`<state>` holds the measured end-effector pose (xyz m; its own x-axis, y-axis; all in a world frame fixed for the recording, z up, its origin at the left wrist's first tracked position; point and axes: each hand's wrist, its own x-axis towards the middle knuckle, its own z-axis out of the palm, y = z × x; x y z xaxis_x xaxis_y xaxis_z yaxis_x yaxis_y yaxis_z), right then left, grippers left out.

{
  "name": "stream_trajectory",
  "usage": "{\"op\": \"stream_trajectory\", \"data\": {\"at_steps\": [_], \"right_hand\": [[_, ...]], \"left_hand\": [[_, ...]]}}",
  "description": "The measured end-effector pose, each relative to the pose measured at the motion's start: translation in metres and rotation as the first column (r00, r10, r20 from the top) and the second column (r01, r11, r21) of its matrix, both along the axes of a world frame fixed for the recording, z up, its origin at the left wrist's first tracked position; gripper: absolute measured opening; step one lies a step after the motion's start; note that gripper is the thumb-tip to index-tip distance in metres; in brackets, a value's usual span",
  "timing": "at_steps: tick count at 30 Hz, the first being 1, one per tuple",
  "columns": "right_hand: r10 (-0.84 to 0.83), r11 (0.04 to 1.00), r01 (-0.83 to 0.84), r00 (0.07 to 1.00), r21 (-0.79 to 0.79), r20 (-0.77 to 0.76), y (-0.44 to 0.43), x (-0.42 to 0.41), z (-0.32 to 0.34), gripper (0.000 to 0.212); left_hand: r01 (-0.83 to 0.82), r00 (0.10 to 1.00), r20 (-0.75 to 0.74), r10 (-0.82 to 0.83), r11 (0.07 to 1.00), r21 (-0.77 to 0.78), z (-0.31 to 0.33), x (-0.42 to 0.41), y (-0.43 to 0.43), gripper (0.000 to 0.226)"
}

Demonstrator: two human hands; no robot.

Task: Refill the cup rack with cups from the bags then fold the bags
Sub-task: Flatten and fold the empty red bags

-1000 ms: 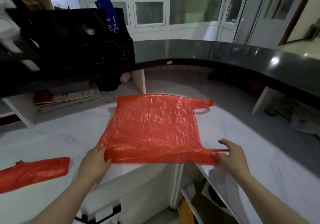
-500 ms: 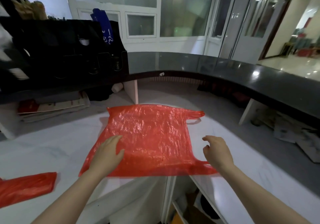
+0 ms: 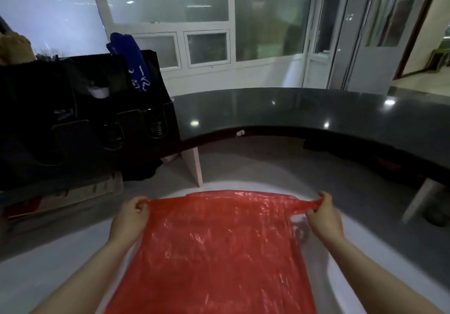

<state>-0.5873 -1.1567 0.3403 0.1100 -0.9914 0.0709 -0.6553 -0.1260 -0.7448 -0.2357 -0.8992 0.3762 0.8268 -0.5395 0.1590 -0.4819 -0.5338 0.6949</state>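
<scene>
A red plastic bag (image 3: 216, 250) lies spread flat on the white counter (image 3: 48, 262) right in front of me. My left hand (image 3: 130, 216) pinches its far left corner. My right hand (image 3: 322, 214) pinches the far right corner by the bag's handle. Both hands hold the far edge taut between them. The black cup rack (image 3: 80, 116) stands at the back left on the counter, with a white cup (image 3: 98, 92) showing in one slot.
A dark curved upper counter (image 3: 292, 114) runs across the back and right. A blue bag (image 3: 130, 60) hangs over the rack's top. A white support panel (image 3: 193, 165) stands under the dark counter. Papers (image 3: 60, 197) lie under the rack.
Both hands moved from the bag's near edge to its far corners and gripped them. The view tilted up, so the folded red bag at the left is out of frame.
</scene>
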Motion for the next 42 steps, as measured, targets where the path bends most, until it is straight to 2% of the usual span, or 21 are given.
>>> {"op": "stream_trajectory", "data": {"at_steps": [2, 6, 8, 10, 14, 18, 21, 24, 28, 30, 33, 35, 36, 38, 39, 41, 42], "right_hand": [[-0.007, 0.999, 0.005, 0.999, 0.054, 0.037, -0.019, 0.003, -0.007, 0.061], [0.006, 0.991, -0.002, 1.0, 0.135, -0.023, -0.039, 0.004, -0.012, 0.043], [0.0, 0.989, 0.003, 1.0, 0.151, -0.023, -0.043, 0.002, -0.015, 0.037], [-0.018, 0.989, 0.019, 1.0, 0.146, -0.011, -0.046, 0.001, -0.017, 0.036], [-0.041, 0.987, 0.036, 0.999, 0.158, 0.027, -0.054, -0.005, -0.025, 0.045], [-0.043, 0.987, 0.034, 0.998, 0.16, 0.054, -0.067, -0.005, -0.033, 0.051], [-0.072, 0.984, 0.061, 0.995, 0.165, 0.067, -0.082, -0.004, -0.032, 0.031], [-0.174, 0.969, 0.137, 0.969, 0.204, 0.176, -0.095, -0.008, -0.037, 0.014], [-0.341, 0.918, 0.215, 0.856, 0.332, 0.389, -0.094, -0.007, -0.04, 0.009], [-0.422, 0.877, 0.181, 0.736, 0.446, 0.53, -0.093, -0.006, -0.039, 0.014], [-0.527, 0.798, 0.071, 0.564, 0.598, 0.636, -0.092, -0.003, -0.028, 0.013], [-0.599, 0.75, 0.006, 0.43, 0.661, 0.675, -0.093, -0.003, -0.02, 0.015], [-0.621, 0.731, -0.037, 0.376, 0.681, 0.687, -0.093, -0.003, -0.016, 0.015], [-0.623, 0.699, -0.128, 0.374, 0.704, 0.687, -0.091, -0.006, -0.014, 0.016], [-0.616, 0.688, -0.143, 0.403, 0.712, 0.677, -0.09, -0.007, -0.013, 0.014], [-0.619, 0.696, -0.119, 0.401, 0.708, 0.676, -0.09, -0.01, -0.013, 0.013], [-0.615, 0.711, -0.105, 0.385, 0.695, 0.688, -0.091, -0.011, -0.013, 0.015]], "left_hand": [[-0.07, 0.995, -0.079, 0.066, 0.996, -0.053, -0.01, 0.017, -0.013, 0.022], [-0.186, 0.946, -0.289, 0.148, 0.977, -0.108, -0.019, 0.038, -0.035, 0.019], [-0.202, 0.902, -0.403, 0.151, 0.975, -0.087, -0.024, 0.043, -0.043, 0.014], [-0.214, 0.854, -0.498, 0.15, 0.974, -0.073, -0.027, 0.047, -0.05, 0.019], [-0.275, 0.731, -0.669, 0.132, 0.955, -0.112, -0.04, 0.047, -0.059, 0.018], [-0.293, 0.714, -0.693, 0.099, 0.942, -0.167, -0.045, 0.042, -0.067, 0.01], [-0.374, 0.671, -0.736, 0.093, 0.899, -0.228, -0.043, 0.036, -0.069, 0.013], [-0.421, 0.629, -0.773, 0.086, 0.873, -0.246, -0.041, 0.03, -0.065, 0.034], [-0.458, 0.635, -0.764, 0.118, 0.854, -0.249, -0.038, 0.029, -0.066, 0.041], [-0.502, 0.619, -0.777, 0.115, 0.819, -0.279, -0.033, 0.032, -0.069, 0.036], [-0.54, 0.573, -0.817, 0.067, 0.78, -0.315, -0.022, 0.035, -0.075, 0.018], [-0.556, 0.582, -0.81, 0.076, 0.764, -0.328, -0.017, 0.036, -0.077, 0.018], [-0.557, 0.592, -0.801, 0.087, 0.763, -0.329, -0.016, 0.038, -0.077, 0.029], [-0.507, 0.655, -0.748, 0.101, 0.794, -0.336, -0.015, 0.038, -0.075, 0.039], [-0.455, 0.742, -0.652, 0.158, 0.833, -0.316, -0.016, 0.039, -0.072, 0.038], [-0.336, 0.927, -0.258, 0.272, 0.909, -0.248, -0.021, 0.044, -0.064, 0.033], [-0.272, 0.962, -0.064, 0.264, 0.934, -0.233, -0.022, 0.045, -0.059, 0.029]]}}
